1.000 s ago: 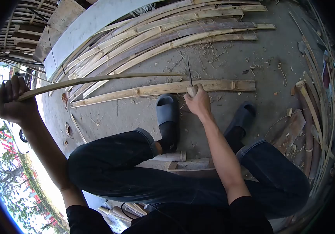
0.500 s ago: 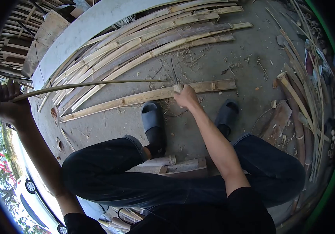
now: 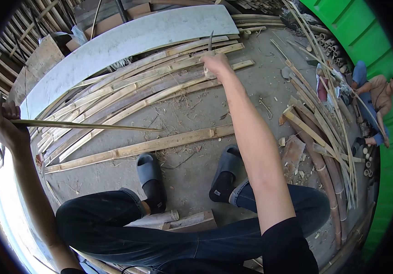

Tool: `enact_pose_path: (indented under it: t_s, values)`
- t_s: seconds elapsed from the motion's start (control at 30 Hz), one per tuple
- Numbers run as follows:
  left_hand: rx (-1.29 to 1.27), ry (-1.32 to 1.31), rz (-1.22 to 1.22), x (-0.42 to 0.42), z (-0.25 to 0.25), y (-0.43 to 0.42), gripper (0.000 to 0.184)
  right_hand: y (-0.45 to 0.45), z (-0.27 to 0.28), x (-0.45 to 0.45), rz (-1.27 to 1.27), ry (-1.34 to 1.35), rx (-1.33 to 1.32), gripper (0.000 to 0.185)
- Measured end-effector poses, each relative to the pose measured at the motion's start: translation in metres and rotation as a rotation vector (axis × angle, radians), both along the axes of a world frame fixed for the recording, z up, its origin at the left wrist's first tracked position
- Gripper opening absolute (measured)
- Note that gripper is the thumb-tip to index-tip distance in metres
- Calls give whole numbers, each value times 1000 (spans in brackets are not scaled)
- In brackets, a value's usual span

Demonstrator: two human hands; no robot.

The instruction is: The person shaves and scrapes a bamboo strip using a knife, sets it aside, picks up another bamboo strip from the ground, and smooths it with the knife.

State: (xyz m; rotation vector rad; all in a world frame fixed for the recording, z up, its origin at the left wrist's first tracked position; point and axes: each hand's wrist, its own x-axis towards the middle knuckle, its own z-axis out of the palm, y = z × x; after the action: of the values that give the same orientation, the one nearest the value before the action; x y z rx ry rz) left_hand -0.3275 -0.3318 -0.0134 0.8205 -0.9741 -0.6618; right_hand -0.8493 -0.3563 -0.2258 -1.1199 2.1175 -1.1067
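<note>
My left hand [image 3: 11, 128], at the far left, is wrapped round a long thin bamboo strip [image 3: 87, 125]. The strip reaches right across the floor and tapers to a free tip. In my right hand [image 3: 217, 65] is a knife [image 3: 210, 42], gripped by its pale handle, with the dark narrow blade pointing away from me. That arm is stretched out over the right ends of several split bamboo lengths [image 3: 160, 71]. Below the strip, a single split bamboo piece [image 3: 160, 142] lies across the floor in front of my slippers.
Behind the bamboo lengths lies a long pale board [image 3: 137, 34]. More bamboo poles and strips [image 3: 315, 141] are piled at the right. Beyond them, a person [image 3: 374, 102] sits by a green wall [image 3: 342, 27]. Shavings litter the concrete floor [image 3: 185, 109].
My right hand has moved forward with the knife, away from the strip's tip. The strip now slopes down to the right. My view has turned, bringing the person and green wall into sight.
</note>
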Motion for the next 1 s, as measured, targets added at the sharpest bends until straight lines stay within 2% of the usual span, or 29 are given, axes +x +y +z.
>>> enact_pose_path:
  t_s: [0.03,0.07,0.13,0.17,0.23,0.27,0.33,0.47,0.53,0.57,0.63,0.67,0.7,0.73,0.8,0.87,0.93,0.97,1.0]
  values:
    - [-1,-17,-25,4,-1,0,39,9,15,9,-31,94,12,50]
    - [-9,-16,-31,3,-1,1,40,16,21,19,-65,88,-85,41]
    - [4,-18,-50,-3,3,10,41,35,22,44,2,45,-349,40]
    - [-19,11,-15,-22,7,20,40,48,20,58,38,-3,-321,40]
    - [-40,-5,1,-32,9,25,40,69,19,79,284,-87,-185,42]
    - [-31,-29,14,-30,10,30,40,78,9,94,296,-114,-179,42]
    - [-58,-15,-19,-34,10,30,40,95,-7,114,425,-2,16,41]
    - [-52,-7,-30,-32,11,31,42,105,-53,146,409,-57,175,42]
    - [-29,-19,-10,-28,12,30,44,104,-68,155,316,-169,70,40]
    - [-29,-32,-3,-28,11,31,44,106,-56,159,309,-176,78,40]
    - [-45,-52,-22,-12,8,26,40,109,-29,162,220,-261,-148,37]
    - [-42,-69,-40,-3,8,22,39,108,-25,166,174,-254,-329,30]
    - [-39,-86,-56,3,7,20,39,110,-21,170,173,-255,-323,30]
    - [-42,-85,25,-12,7,23,40,113,-17,174,108,-342,-480,28]
    - [-42,-85,11,-10,6,20,41,117,-18,189,21,-496,-738,25]
    - [-42,-80,-14,-10,8,20,42,126,-66,201,8,-410,-711,27]
    - [-46,-72,-41,-8,9,21,41,150,-123,213,115,-230,-252,33]
    - [-44,-60,-70,-8,8,23,41,165,-180,215,259,-105,-15,38]
    - [-35,-74,-232,4,7,25,40,172,-219,214,395,23,230,44]
